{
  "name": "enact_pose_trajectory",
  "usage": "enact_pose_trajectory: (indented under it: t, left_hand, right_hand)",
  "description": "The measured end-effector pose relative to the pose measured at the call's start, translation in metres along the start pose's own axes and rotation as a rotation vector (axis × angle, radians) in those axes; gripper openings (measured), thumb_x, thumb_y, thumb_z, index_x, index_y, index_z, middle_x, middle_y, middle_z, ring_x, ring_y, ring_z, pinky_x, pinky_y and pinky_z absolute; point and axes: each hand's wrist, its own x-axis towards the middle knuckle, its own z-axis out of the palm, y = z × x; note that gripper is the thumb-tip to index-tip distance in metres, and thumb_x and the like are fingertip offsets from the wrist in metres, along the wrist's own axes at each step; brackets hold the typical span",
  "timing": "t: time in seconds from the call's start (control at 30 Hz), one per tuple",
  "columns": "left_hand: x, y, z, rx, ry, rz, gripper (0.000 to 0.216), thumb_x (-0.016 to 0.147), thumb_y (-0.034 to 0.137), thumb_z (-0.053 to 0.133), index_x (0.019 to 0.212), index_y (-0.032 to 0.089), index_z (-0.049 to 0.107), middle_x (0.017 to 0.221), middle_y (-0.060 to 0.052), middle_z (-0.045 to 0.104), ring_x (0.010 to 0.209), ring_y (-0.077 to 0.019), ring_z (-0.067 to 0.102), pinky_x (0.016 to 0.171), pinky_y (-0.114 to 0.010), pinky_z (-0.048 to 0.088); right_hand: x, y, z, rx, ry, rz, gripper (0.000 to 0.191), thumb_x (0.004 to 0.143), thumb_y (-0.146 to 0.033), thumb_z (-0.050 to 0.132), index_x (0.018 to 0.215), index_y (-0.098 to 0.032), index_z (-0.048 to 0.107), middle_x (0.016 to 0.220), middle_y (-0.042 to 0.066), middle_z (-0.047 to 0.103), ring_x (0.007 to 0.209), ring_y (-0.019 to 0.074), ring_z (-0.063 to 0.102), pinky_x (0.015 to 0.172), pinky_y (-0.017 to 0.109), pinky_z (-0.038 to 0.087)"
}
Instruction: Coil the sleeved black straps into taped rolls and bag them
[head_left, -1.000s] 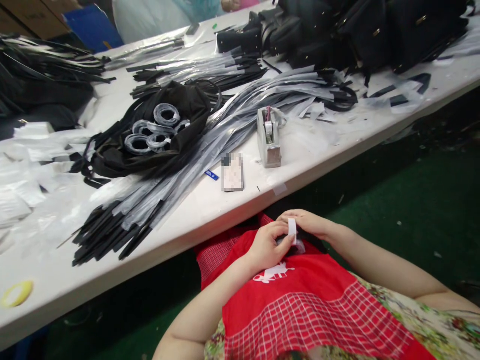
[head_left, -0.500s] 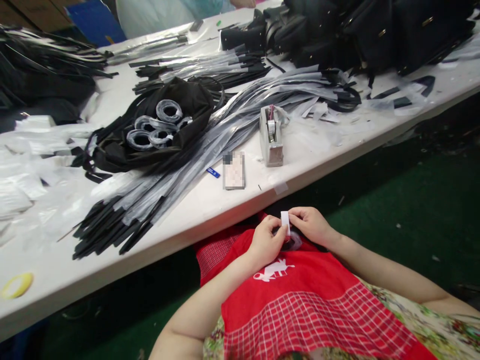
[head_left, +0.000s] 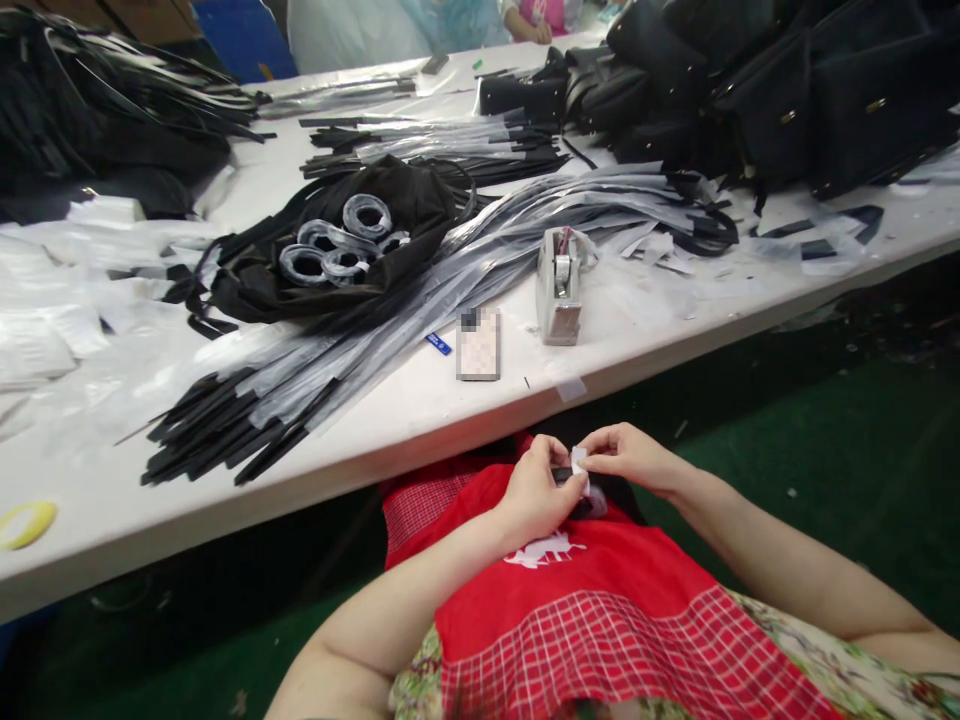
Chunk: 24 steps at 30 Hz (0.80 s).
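Lower centre of the frame, head view: both hands close together over the red apron (head_left: 637, 560). Left hand (head_left: 536, 492) curled shut on a coil (head_left: 597, 501), thumb on lower end of white strip (head_left: 579, 459). Right hand (head_left: 634, 455), just right of it, thumb and fingertips pinched on the strip. Coil partly hidden by fingers. Half a second ago strip stood taller, flatter; now looks shorter, bent over the coil.
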Motion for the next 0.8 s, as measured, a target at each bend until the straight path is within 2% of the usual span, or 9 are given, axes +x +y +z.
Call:
enact_pose_trajectory:
  t: [0.13,0.23,0.3,0.37,0.43,0.47,0.53,0.6,0.8]
  left_hand:
    - [-0.002,0.0,0.001,0.001,-0.02,0.012,0.024,0.076,0.026,0.068,0.089,0.021,0.049,0.088,-0.001,0.063,0.081,-0.0159,0.06,0.073,-0.028,0.046]
    - [0.0,-0.001,-0.001,-0.014,-0.037,-0.035,0.029,0.073,0.028,0.071,0.094,0.02,0.052,0.091,-0.004,0.066,0.083,-0.0173,0.062,0.072,-0.028,0.048]
    - [0.002,-0.002,-0.004,-0.06,-0.144,-0.119,0.028,0.074,0.031,0.07,0.094,0.018,0.056,0.088,-0.005,0.069,0.078,-0.0174,0.064,0.067,-0.028,0.049]
    - [0.006,-0.003,-0.008,-0.162,-0.343,-0.22,0.024,0.077,0.035,0.066,0.089,0.016,0.06,0.079,-0.006,0.07,0.064,-0.0151,0.063,0.057,-0.026,0.047]
    - [0.008,-0.003,-0.012,-0.283,-0.502,-0.282,0.025,0.077,0.038,0.065,0.082,0.014,0.063,0.072,-0.005,0.07,0.052,-0.0115,0.058,0.048,-0.023,0.042]
    - [0.01,-0.002,-0.014,-0.339,-0.536,-0.295,0.026,0.076,0.039,0.066,0.08,0.014,0.065,0.071,-0.005,0.069,0.049,-0.0099,0.055,0.046,-0.022,0.039]
    - [0.011,-0.002,-0.016,-0.401,-0.524,-0.304,0.03,0.072,0.041,0.07,0.08,0.013,0.067,0.066,-0.003,0.067,0.045,-0.008,0.05,0.041,-0.02,0.034]
    - [0.013,-0.001,-0.016,-0.404,-0.451,-0.292,0.031,0.072,0.042,0.071,0.08,0.013,0.068,0.061,-0.002,0.063,0.043,-0.0075,0.048,0.04,-0.02,0.032]
    - [0.014,-0.002,-0.007,-0.292,-0.229,-0.188,0.027,0.07,0.037,0.074,0.08,0.015,0.061,0.06,0.001,0.062,0.05,-0.0094,0.054,0.046,-0.019,0.039]
  right_hand:
    - [0.005,0.002,-0.003,-0.01,-0.057,0.04,0.031,0.06,-0.036,0.082,0.078,-0.013,0.074,0.074,0.004,0.074,0.068,0.0166,0.067,0.071,0.03,0.054]
    - [0.004,-0.001,-0.003,-0.097,-0.045,-0.03,0.027,0.066,-0.037,0.079,0.078,-0.013,0.074,0.076,0.005,0.075,0.07,0.0173,0.068,0.072,0.03,0.055]
    - [-0.001,-0.006,-0.001,-0.226,-0.038,-0.143,0.022,0.074,-0.035,0.073,0.081,-0.014,0.075,0.08,0.006,0.076,0.074,0.0177,0.069,0.072,0.029,0.055]
    - [-0.008,-0.013,0.001,-0.404,-0.029,-0.295,0.016,0.081,-0.028,0.066,0.085,-0.016,0.076,0.083,0.006,0.076,0.077,0.0171,0.07,0.073,0.028,0.055]
    - [-0.015,-0.017,0.003,-0.578,-0.016,-0.442,0.018,0.085,-0.02,0.059,0.087,-0.02,0.077,0.084,0.005,0.076,0.078,0.0162,0.07,0.074,0.027,0.055]
    - [-0.018,-0.018,0.004,-0.646,-0.008,-0.505,0.022,0.086,-0.017,0.056,0.089,-0.021,0.077,0.085,0.004,0.076,0.079,0.0159,0.07,0.075,0.027,0.055]
    - [-0.023,-0.016,0.004,-0.728,0.018,-0.609,0.027,0.088,-0.014,0.053,0.094,-0.024,0.077,0.092,0.004,0.076,0.085,0.0165,0.07,0.079,0.029,0.056]
    - [-0.025,-0.013,0.005,-0.755,0.06,-0.67,0.029,0.089,-0.014,0.052,0.102,-0.025,0.075,0.101,0.005,0.076,0.092,0.0183,0.07,0.084,0.032,0.057]
    - [-0.03,-0.01,0.007,-0.749,0.125,-0.667,0.028,0.09,-0.017,0.054,0.111,-0.024,0.072,0.109,0.008,0.073,0.1,0.021,0.069,0.09,0.037,0.058]
